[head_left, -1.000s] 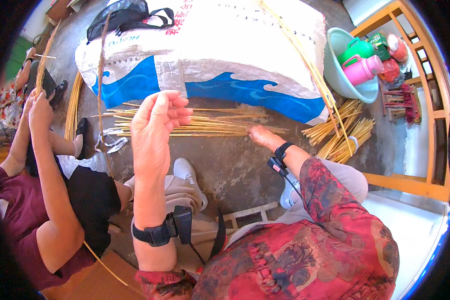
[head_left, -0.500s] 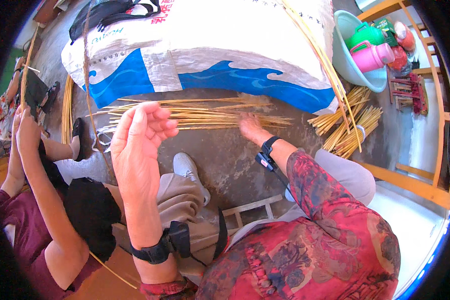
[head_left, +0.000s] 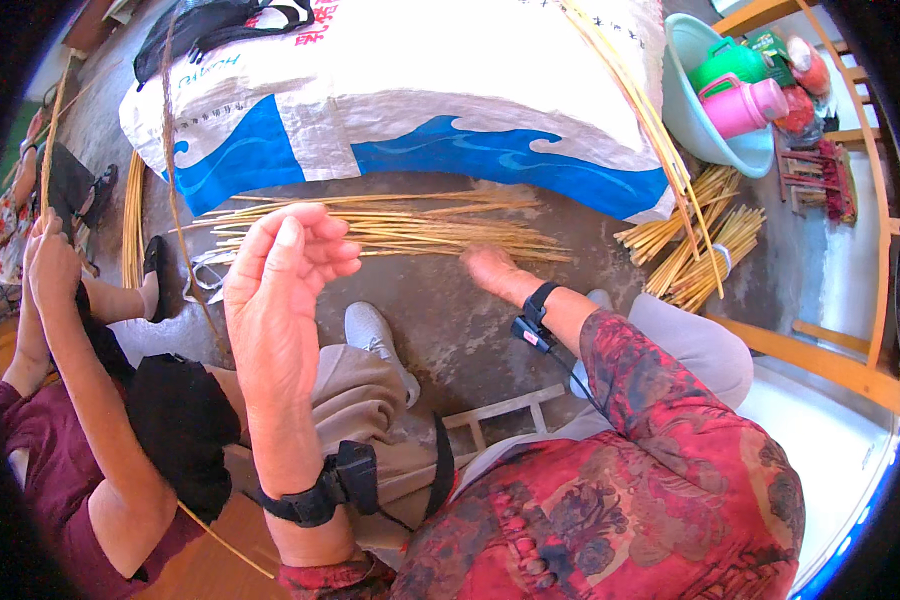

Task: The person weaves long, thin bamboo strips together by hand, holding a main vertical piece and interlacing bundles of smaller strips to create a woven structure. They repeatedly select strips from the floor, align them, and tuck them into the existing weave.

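Observation:
My left hand is raised in front of me, palm turned inward, its fingers loosely bent with nothing between them. Several pale yellow plant stalks lie in a loose pile across the floor, partly behind that hand. At the near edge of the pile, toward its right end, is my right hand. Its fingers are blurred and mostly hidden, so any grip on a stalk is unclear. Black straps with small devices sit on both my wrists.
A big white and blue woven sack lies beyond the stalks. Tied stalk bundles rest at right, near a light blue basin holding flasks. On the left, a co-worker's hands hold a thin upright strand. A wooden frame stands right.
My right hand has moved a little left and toward me along the pile's near edge. Some stalk ends there have shifted. My left hand has hardly moved.

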`<state>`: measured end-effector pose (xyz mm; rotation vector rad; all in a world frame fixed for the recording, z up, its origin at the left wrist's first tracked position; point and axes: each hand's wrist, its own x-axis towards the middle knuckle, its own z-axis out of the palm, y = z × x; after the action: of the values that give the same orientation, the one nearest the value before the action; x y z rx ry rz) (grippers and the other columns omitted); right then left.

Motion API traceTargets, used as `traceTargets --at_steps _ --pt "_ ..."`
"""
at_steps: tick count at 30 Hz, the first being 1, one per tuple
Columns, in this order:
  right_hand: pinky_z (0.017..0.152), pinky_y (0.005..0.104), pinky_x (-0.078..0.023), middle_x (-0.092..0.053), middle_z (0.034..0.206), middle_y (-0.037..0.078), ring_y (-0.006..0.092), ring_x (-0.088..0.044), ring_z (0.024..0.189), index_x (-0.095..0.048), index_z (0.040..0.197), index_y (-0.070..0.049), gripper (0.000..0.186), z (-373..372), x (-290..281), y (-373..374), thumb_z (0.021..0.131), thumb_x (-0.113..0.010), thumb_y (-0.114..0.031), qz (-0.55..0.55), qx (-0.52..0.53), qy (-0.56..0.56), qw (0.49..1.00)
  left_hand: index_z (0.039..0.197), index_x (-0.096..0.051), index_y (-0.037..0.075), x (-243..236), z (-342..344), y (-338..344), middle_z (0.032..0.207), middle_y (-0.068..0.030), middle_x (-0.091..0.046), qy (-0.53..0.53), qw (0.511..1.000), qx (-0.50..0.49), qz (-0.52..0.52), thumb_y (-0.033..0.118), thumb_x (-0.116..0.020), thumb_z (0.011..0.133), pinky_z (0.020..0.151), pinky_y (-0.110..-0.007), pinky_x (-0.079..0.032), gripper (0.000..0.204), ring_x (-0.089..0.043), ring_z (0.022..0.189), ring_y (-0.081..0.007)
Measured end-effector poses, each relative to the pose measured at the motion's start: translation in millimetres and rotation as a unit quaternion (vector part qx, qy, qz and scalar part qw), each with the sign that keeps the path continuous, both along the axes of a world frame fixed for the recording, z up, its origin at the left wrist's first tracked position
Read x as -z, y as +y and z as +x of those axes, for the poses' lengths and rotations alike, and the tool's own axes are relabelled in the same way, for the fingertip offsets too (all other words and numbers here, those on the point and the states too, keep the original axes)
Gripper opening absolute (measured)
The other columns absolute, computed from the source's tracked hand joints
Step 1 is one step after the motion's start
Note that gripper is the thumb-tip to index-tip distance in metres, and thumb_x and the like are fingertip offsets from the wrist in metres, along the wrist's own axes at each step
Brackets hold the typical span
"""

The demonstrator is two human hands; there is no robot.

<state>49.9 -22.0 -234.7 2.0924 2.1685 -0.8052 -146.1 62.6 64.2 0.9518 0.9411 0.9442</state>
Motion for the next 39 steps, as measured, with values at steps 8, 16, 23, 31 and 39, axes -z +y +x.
traceTargets --at_steps 8,16,23,31,39 --pt "0.071 0.0416 -0.043 -0.058 0.085 0.021 0.0357 -0.056 0.080 -0.060 0.093 -0.009 0.024 24.4 26.4 3.5 0.077 -0.042 -0.008 -0.003 0.151 0.117 0.982 0.096 -0.053 -0.002 1.7 -4.1 2.5 0.084 -0.0098 -0.058 -0.011 1.000 -0.005 0.005 0.013 -0.042 0.090 0.068 -0.029 -0.048 0.021 -0.057 0.073 -0.0162" --pt "0.079 0.0410 -0.042 -0.052 0.105 0.019 0.0350 -0.052 0.093 -0.053 0.104 -0.007 0.027 17.8 26.2 0.6 0.080 -0.040 -0.011 -0.027 0.164 0.070 0.984 0.097 -0.053 -0.003 1.3 -5.6 1.9 0.084 -0.0105 -0.058 -0.022 1.000 -0.012 0.004 0.013 -0.041 0.090 0.067 -0.029 -0.048 0.021 -0.057 0.073 -0.0166" --pt "0.082 0.0422 -0.041 -0.048 0.111 0.019 0.0345 -0.050 0.098 -0.053 0.099 -0.003 0.026 4.5 14.1 9.8 0.081 -0.036 -0.012 -0.027 0.070 0.061 0.995 0.097 -0.053 -0.003 2.1 -0.5 2.9 0.084 -0.0106 -0.058 -0.013 1.000 0.003 0.000 0.012 -0.041 0.090 0.067 -0.029 -0.048 0.020 -0.057 0.073 -0.0168" --pt "0.077 0.0421 -0.043 -0.057 0.092 0.021 0.0370 -0.055 0.087 -0.056 0.093 0.000 0.028 -6.5 31.4 10.7 0.081 -0.037 -0.015 -0.088 0.121 0.077 0.986 0.098 -0.053 -0.003 0.9 2.1 2.1 0.085 -0.0106 -0.057 -0.008 1.000 0.009 -0.006 0.012 -0.041 0.090 0.068 -0.029 -0.048 0.020 -0.057 0.073 -0.0166" --pt "0.074 0.0417 -0.046 -0.058 0.092 0.021 0.0360 -0.056 0.085 -0.057 0.092 -0.001 0.024 -11.3 12.0 11.2 0.069 -0.052 -0.002 -0.165 -0.039 0.052 0.984 0.098 -0.052 -0.003 4.1 -2.1 4.4 0.086 -0.0109 -0.057 -0.006 1.000 0.000 -0.006 0.012 -0.041 0.090 0.069 -0.030 -0.048 0.021 -0.057 0.073 -0.0171"
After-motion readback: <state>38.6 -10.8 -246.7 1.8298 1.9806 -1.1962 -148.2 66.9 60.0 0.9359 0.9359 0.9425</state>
